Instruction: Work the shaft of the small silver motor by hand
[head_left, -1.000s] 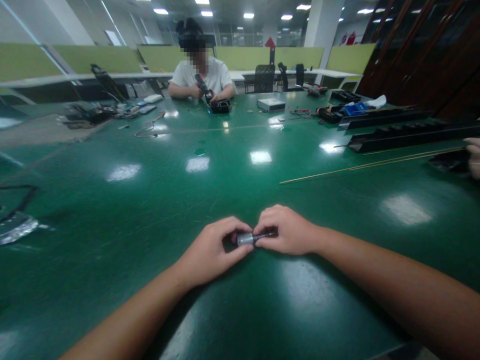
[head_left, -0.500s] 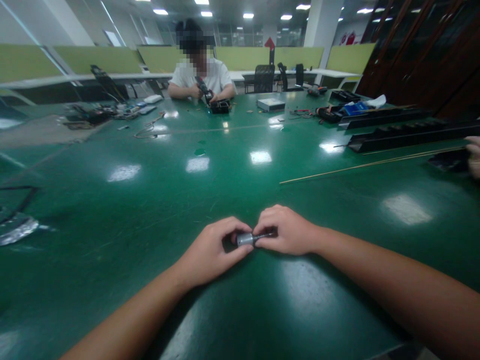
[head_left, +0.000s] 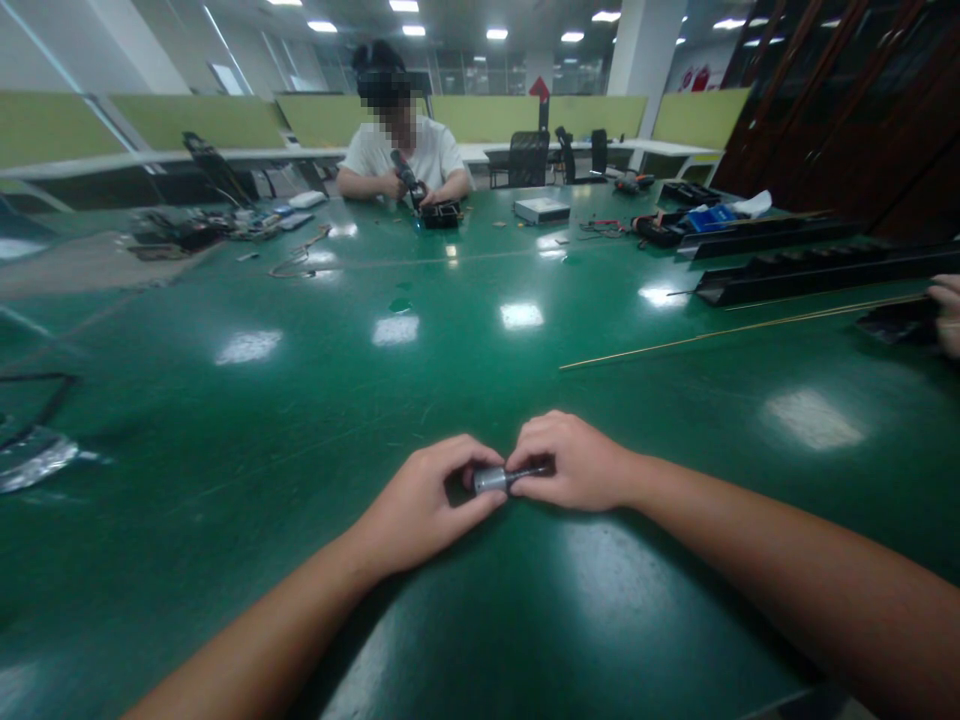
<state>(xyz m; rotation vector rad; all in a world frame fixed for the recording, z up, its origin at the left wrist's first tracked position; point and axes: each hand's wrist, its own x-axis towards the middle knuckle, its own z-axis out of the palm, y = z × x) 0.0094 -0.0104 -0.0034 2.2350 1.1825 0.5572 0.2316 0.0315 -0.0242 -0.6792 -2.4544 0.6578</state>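
Observation:
Low over the green table (head_left: 450, 390), a small silver metal cylinder (head_left: 490, 479) lies between the thumb and fingers of my left hand (head_left: 420, 500). From its right end a thin dark rod (head_left: 534, 470) points toward my right hand (head_left: 574, 460). The thumb and fingertips of that hand are pinched on the rod, close against the cylinder. Whether rod and cylinder are one piece, I cannot tell. My left fingertips hide the cylinder's left end, and my right fingers cover part of the rod.
Across the table a person (head_left: 405, 150) holds a power tool (head_left: 405, 175) over a black part (head_left: 440, 214). A flat silver box (head_left: 541, 209), long black channels (head_left: 810, 268) and thin brass-coloured rods (head_left: 675, 343) lie at the right. Another hand (head_left: 948, 312) shows at the right edge. Electronic parts (head_left: 187, 230) are piled far left.

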